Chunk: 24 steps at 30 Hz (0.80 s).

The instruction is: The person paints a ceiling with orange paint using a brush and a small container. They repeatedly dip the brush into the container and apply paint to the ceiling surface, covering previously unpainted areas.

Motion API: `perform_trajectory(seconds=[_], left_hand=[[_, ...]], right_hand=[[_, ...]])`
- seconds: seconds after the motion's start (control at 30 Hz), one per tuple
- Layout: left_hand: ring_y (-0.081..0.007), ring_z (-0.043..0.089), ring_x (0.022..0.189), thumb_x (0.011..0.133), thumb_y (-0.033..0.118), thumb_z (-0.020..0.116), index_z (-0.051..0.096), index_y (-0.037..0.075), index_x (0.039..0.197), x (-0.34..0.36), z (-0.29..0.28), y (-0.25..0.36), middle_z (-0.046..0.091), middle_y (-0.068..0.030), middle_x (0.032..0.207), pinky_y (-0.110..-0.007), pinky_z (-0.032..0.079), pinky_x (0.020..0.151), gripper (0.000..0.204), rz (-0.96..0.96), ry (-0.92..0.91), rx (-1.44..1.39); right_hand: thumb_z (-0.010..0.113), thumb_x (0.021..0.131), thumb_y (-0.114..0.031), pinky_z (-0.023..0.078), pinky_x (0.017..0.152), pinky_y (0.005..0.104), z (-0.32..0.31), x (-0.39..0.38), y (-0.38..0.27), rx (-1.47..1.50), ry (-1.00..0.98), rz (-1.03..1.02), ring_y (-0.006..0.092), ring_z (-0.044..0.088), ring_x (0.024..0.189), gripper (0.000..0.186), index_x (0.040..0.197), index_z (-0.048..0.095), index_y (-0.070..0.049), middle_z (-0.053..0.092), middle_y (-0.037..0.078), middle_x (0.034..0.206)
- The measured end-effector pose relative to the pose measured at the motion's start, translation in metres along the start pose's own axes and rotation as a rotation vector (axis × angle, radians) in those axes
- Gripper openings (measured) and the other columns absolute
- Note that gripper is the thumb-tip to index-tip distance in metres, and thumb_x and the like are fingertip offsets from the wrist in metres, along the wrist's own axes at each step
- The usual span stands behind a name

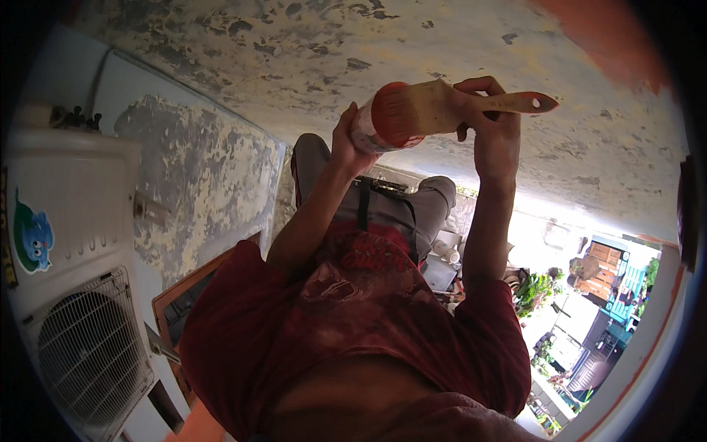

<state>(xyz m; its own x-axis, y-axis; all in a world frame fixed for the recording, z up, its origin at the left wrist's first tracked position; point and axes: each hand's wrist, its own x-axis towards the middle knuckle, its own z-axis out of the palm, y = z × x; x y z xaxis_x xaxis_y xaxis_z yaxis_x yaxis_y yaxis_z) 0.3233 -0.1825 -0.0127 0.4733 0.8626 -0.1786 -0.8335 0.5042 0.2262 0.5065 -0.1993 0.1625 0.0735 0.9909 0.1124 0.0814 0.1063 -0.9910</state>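
In my right hand is a wide paintbrush, gripped near the base of its wooden handle with the fingers wrapped round it. Its bristles are coated orange-red at the tip and point left. My left hand holds a small paint container, whitish outside and smeared with red, clasped round its side. The brush tip overlaps the container's mouth, so I cannot tell how deep the bristles reach. Behind both hands stands a worn wall with patchy, flaking paint; a patch of orange-red paint covers its upper right.
An air-conditioner outdoor unit with a fan grille hangs on the left, beside a peeling side wall. Far below at the right are green plants, a wooden pallet-like piece and various clutter. An orange-edged opening frame sits at lower left.
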Motion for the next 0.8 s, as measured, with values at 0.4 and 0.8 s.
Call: perform_trajectory(seconds=[0.4,0.8], left_hand=[[-0.0342,0.046,0.132,0.097,0.055,0.034,0.037,0.009,0.146,0.001,-0.001,-0.005,0.044,-0.0168,0.145,-0.057,0.044,0.105,0.067,-0.121,-0.326,-0.187],[-0.0349,0.054,0.123,0.096,0.059,0.039,0.041,0.011,0.143,0.002,0.003,-0.004,0.051,-0.0168,0.139,-0.055,0.053,0.088,0.067,-0.078,-0.166,-0.130]], right_hand=[[0.068,0.071,-0.010,0.056,0.070,0.0351,0.001,-0.007,-0.016,-0.727,-0.351,-0.798,0.0249,0.066,0.091,0.031,0.103,0.071,-0.011,0.069,0.005,0.098],[0.071,0.086,-0.002,0.051,0.058,0.0240,-0.008,-0.016,0.006,0.170,-0.036,-0.163,0.0122,0.061,0.071,0.020,0.103,0.061,0.002,0.065,0.010,0.093]])
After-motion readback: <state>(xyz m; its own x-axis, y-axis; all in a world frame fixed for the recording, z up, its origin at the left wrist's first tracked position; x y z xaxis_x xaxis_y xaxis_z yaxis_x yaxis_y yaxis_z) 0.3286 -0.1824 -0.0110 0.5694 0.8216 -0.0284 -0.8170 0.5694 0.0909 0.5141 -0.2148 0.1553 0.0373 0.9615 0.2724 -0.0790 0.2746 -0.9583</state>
